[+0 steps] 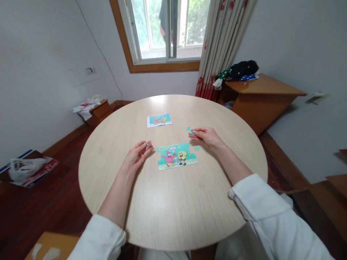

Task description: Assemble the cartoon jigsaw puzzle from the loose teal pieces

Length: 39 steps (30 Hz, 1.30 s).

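Observation:
A jigsaw puzzle with cartoon figures on a turquoise ground lies on the round table, its upper right and left edges uneven. Left of it, my left hand pinches a small turquoise piece between thumb and fingers. My right hand, beyond the puzzle's upper right corner, grips another turquoise puzzle piece at its fingertips. One loose piece rests just past those fingertips. Another loose piece lies beside the puzzle's right edge, below my right hand.
A printed reference picture lies farther back on the pale round table. Beyond the table stands a wooden desk with dark cloth on it, next to a curtain. A cardboard box sits at the lower left.

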Each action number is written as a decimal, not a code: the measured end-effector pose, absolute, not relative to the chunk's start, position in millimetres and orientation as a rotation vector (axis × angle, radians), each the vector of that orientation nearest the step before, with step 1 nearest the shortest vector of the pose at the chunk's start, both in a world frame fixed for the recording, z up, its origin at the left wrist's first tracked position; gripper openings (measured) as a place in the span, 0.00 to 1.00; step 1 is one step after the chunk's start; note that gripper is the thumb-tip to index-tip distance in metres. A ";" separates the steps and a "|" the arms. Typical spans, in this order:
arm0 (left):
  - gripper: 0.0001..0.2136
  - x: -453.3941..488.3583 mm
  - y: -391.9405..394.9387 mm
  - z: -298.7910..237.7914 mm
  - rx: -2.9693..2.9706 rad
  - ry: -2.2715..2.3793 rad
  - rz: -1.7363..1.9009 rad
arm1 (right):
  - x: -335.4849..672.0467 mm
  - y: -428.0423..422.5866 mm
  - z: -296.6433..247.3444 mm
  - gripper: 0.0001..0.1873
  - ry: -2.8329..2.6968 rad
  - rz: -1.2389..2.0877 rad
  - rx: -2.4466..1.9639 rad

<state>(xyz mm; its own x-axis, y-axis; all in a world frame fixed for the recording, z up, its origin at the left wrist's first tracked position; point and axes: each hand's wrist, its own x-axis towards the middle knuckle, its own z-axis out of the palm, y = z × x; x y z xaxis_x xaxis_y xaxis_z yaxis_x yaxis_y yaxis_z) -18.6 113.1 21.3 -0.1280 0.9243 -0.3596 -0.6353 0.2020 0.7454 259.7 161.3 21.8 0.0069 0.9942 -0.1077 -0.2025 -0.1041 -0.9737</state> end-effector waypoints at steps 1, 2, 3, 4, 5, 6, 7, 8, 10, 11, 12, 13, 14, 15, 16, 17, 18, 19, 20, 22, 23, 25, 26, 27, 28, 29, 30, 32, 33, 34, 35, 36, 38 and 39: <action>0.08 -18.7 113.1 21.1 0.380 1.000 1.390 | 259.6 161.3 21.9 0.03 -0.992 1.363 -1.143; 0.08 -18.9 113.1 20.8 0.383 1.002 1.388 | 259.4 161.2 22.2 0.03 -0.991 1.364 -1.145; 0.08 -19.2 113.1 20.4 0.385 1.003 1.386 | 259.0 161.0 22.6 0.03 -0.986 1.365 -1.148; 0.08 -19.4 113.2 20.0 0.386 1.005 1.385 | 258.7 160.6 23.2 0.03 -0.978 1.367 -1.152; 0.08 -19.6 113.3 19.6 0.386 1.006 1.383 | 258.3 160.3 23.7 0.04 -0.969 1.368 -1.155; 0.08 -19.8 113.4 19.3 0.384 1.006 1.382 | 257.9 159.9 24.3 0.04 -0.961 1.370 -1.156; 0.09 -20.0 113.4 19.0 0.380 1.005 1.382 | 257.7 159.5 24.8 0.05 -0.956 1.372 -1.156; 0.09 -20.1 113.4 18.9 0.375 1.003 1.383 | 257.4 159.1 25.2 0.05 -0.954 1.372 -1.155; 0.10 -20.0 113.2 18.8 0.371 0.997 1.376 | 257.1 158.5 26.0 0.05 -0.951 1.370 -1.153; 0.11 -19.8 112.9 18.9 0.373 0.996 1.373 | 257.0 158.2 26.4 0.05 -0.949 1.369 -1.154; 0.12 -19.5 112.6 19.2 0.376 0.995 1.368 | 256.8 157.8 26.9 0.06 -0.946 1.370 -1.158; 0.13 -19.1 112.2 19.5 0.379 0.996 1.363 | 256.6 157.4 27.4 0.06 -0.944 1.371 -1.163; 0.14 -18.7 111.8 20.0 0.382 0.997 1.359 | 256.4 157.1 28.0 0.06 -0.943 1.373 -1.168; 0.15 -18.2 111.4 20.6 0.384 0.999 1.354 | 256.2 156.7 28.5 0.06 -0.943 1.374 -1.173; 0.16 -17.7 110.9 21.2 0.386 1.001 1.347 | 256.0 156.4 29.0 0.06 -0.943 1.375 -1.178; 0.17 -17.2 110.5 21.8 0.390 1.005 1.336 | 255.8 156.1 29.3 0.06 -0.943 1.374 -1.181; 0.17 -16.8 110.1 22.5 0.398 1.008 1.324 | 255.7 155.9 29.5 0.05 -0.944 1.373 -1.183; 0.17 -16.4 109.8 23.0 0.411 1.011 1.311 | 255.8 155.8 29.5 0.05 -0.945 1.372 -1.184; 0.17 -16.1 109.6 23.6 0.426 1.012 1.299 | 255.9 155.8 29.3 0.05 -0.947 1.370 -1.184; 0.17 -15.6 109.1 24.5 0.453 1.013 1.278 | 256.4 156.1 28.5 0.05 -0.954 1.365 -1.180; 0.17 -15.4 108.8 24.9 0.462 1.013 1.271 | 256.8 156.2 28.0 0.06 -0.960 1.363 -1.177; 0.19 -15.0 108.1 25.8 0.468 1.019 1.257 | 257.6 156.5 27.0 0.06 -0.977 1.358 -1.172; 0.19 -14.7 107.8 26.1 0.470 1.021 1.252 | 258.0 156.6 26.5 0.07 -0.987 1.356 -1.169; 0.19 -14.5 107.4 26.4 0.474 1.022 1.247 | 258.3 156.7 26.0 0.08 -0.995 1.355 -1.167; 0.20 -14.3 107.1 26.6 0.478 1.022 1.243 | 258.6 156.7 25.5 0.08 -1.001 1.354 -1.165; 0.19 -14.1 106.9 26.6 0.482 1.022 1.240 | 258.9 156.7 25.1 0.09 -1.007 1.353 -1.164; 0.19 -14.0 106.7 26.5 0.485 1.022 1.239 | 259.1 156.7 24.7 0.09 -1.012 1.351 -1.162; 0.18 -13.9 106.8 26.0 0.494 1.018 1.237 | 259.7 156.7 23.9 0.10 -1.032 1.340 -1.160; 0.18 -13.9 106.9 25.7 0.501 1.014 1.236 | 260.0 156.7 23.6 0.10 -1.050 1.326 -1.163; 0.18 -13.9 107.0 25.4 0.506 1.012 1.236 | 260.3 156.8 23.4 0.10 -1.075 1.307 -1.170; 0.17 -13.9 107.1 25.2 0.511 1.010 1.234 | 260.5 156.9 23.3 0.10 -1.102 1.285 -1.182; 0.17 -13.9 107.2 25.1 0.513 1.012 1.232 | 260.8 157.1 23.2 0.11 -1.127 1.262 -1.193; 0.17 -14.0 107.2 25.1 0.515 1.016 1.228 | 261.1 157.4 23.3 0.11 -1.164 1.229 -1.206; 0.16 -14.0 107.1 25.3 0.515 1.019 1.227 | 261.2 157.6 23.3 0.12 -1.174 1.222 -1.206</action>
